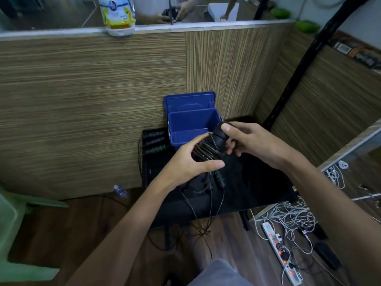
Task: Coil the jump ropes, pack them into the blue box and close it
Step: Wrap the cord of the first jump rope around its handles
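The jump rope (208, 150) sits at the centre of the frame, part-coiled, held between both hands just in front of the blue box (192, 126); the left hand (191, 162) curls round the dark cord loops, thumb across them; the right hand (247, 141) grips the black handle, thumb pressed on its end; loose cord trails down over the black desk (257, 182) edge toward the floor; the box stands open, its lid upright behind it; more handles (155, 140) with green bands lie on the desk left of the box; a white power strip (280, 254) lies on the floor at lower right.
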